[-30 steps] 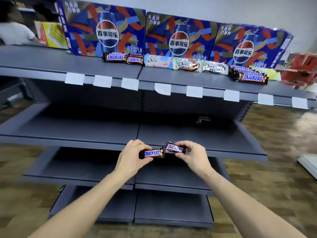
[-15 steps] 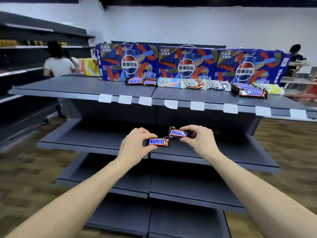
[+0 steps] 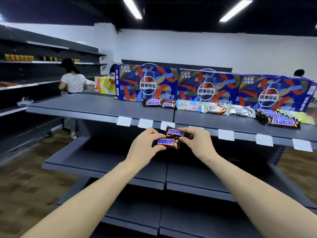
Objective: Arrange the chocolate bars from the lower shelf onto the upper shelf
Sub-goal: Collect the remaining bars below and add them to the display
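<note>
My left hand [image 3: 143,146] pinches a Snickers bar [image 3: 167,142] by its left end. My right hand [image 3: 197,143] pinches a second Snickers bar [image 3: 175,132] just above the first, the two bars overlapping. Both are held in front of the upper shelf's [image 3: 96,107] front edge, above the lower shelf [image 3: 96,162]. On the upper shelf lie two Snickers bars [image 3: 153,102], three pale Dove bars [image 3: 214,108] and a stack of Snickers bars [image 3: 281,120] at the right.
Three blue Pepsi cartons [image 3: 147,83] stand along the back of the upper shelf, with a yellow box [image 3: 104,85] to their left. White price tags [image 3: 124,121] hang on the shelf edge. A person in a white shirt [image 3: 72,81] stands at dark shelving on the left.
Both hands have risen with their Snickers bars from the lower shelf's level to the upper shelf's front edge, and the bars have come closer together. The view has tilted upward.
</note>
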### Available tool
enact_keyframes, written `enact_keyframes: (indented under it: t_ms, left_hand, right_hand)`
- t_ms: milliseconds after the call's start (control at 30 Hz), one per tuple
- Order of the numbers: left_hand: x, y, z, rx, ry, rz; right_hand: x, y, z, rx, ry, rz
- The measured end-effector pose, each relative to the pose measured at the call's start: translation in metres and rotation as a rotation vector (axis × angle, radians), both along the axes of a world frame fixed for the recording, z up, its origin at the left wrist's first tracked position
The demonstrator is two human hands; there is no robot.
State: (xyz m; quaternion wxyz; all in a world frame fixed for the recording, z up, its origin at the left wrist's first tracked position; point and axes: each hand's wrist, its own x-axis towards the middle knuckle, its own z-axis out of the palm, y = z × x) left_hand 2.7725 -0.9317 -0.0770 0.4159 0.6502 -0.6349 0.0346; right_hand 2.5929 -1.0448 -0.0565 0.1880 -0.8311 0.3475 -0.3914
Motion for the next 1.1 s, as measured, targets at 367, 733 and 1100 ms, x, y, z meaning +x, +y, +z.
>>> enact_keyframes:
  t_ms: [367,733,1100]
  left_hand:
    - [0.104,-0.094,0.045,-0.068,-0.098,-0.068]
    - [0.130,-0.172,0.064,0.070,-0.184,-0.037]
    - [0.127,-0.222,0.064,0.109,-0.234,-0.020]
  right_hand:
    - [0.096,-0.085,0.039,-0.060,0.052,-0.149]
    - [0.130,-0.161,0.045,-0.045,0.180,-0.229]
    - [0.140,-0.213,0.044,-0.048,0.215,-0.146]
